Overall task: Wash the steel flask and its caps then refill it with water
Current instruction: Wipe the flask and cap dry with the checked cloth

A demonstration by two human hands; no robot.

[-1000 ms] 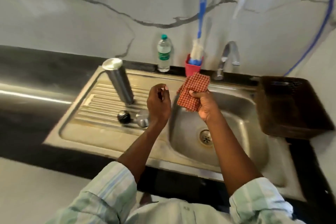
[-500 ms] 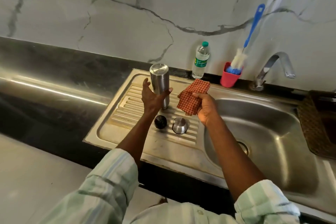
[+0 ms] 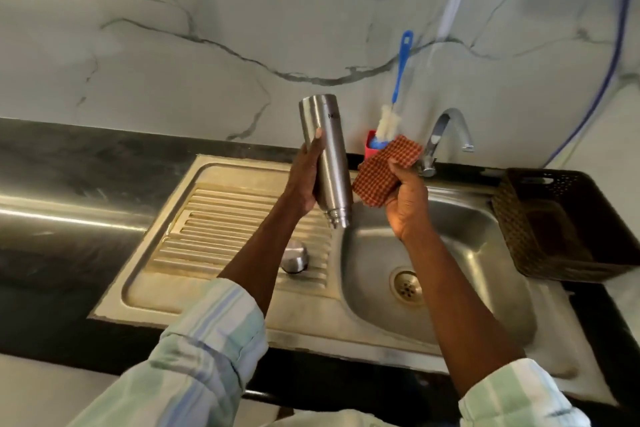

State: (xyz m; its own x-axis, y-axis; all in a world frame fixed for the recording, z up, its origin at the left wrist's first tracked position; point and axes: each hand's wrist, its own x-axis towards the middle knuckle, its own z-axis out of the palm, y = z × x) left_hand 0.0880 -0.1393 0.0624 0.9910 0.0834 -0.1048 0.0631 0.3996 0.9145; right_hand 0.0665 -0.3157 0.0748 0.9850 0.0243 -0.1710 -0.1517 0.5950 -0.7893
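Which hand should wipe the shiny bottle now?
Probably the right hand: it already grips the checked cloth right beside the flask. The left hand is busy holding the flask upside down over the sink.

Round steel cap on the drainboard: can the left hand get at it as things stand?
Probably not yet: the left hand grips the upside-down steel flask. The round steel cap lies uncovered beside the left forearm, so only the occupied grip blocks it.
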